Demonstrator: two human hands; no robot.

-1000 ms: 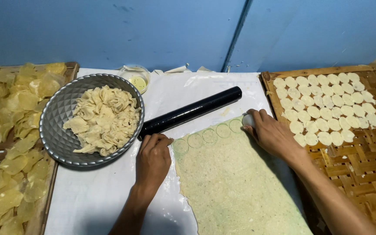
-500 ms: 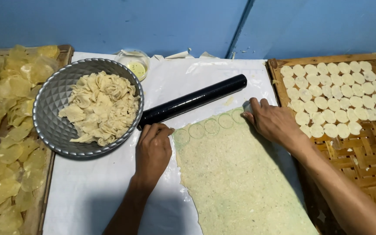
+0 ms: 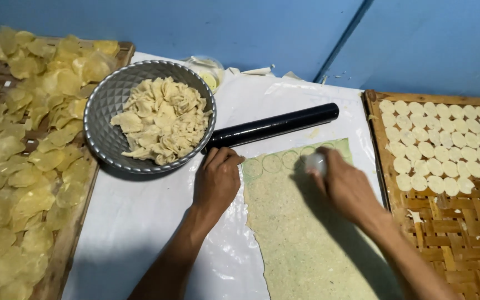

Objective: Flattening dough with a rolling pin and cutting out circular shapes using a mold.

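Left hand (image 3: 216, 180) lies flat, palm down, fingers (image 3: 226, 158) together – nothing gripped. Fingertips sit at the left top corner of the dough sheet (image 3: 301, 233), just short of the black rolling pin (image 3: 270, 127) lying past them.

Right hand (image 3: 346, 186) is on the sheet's top edge, fingers (image 3: 329, 164) wrapped tight around a small round cutter (image 3: 315, 163) (blurred, pale – can't make out more). Cutter is pressed down on the dough.

Between the two sets of fingertips: a row of round cut marks (image 3: 276, 162) along the sheet's far edge. Sheet itself is greenish, speckled, running back under the right wrist toward the person.

Dough lies on a white plastic sheet (image 3: 140, 216) covering the desk.

Beyond the left fingers, to their left: grey metal bowl (image 3: 104, 111) heaped with pale dough scraps (image 3: 162, 119), rim touching the pin's end.

Further left – wooden tray (image 3: 70, 233) of yellow translucent chips (image 3: 23, 139).

Right of the right fingers: woven bamboo tray (image 3: 462, 233) with rows of small white discs (image 3: 440, 147) across its far half.

Blue wall (image 3: 251, 28) behind everything.
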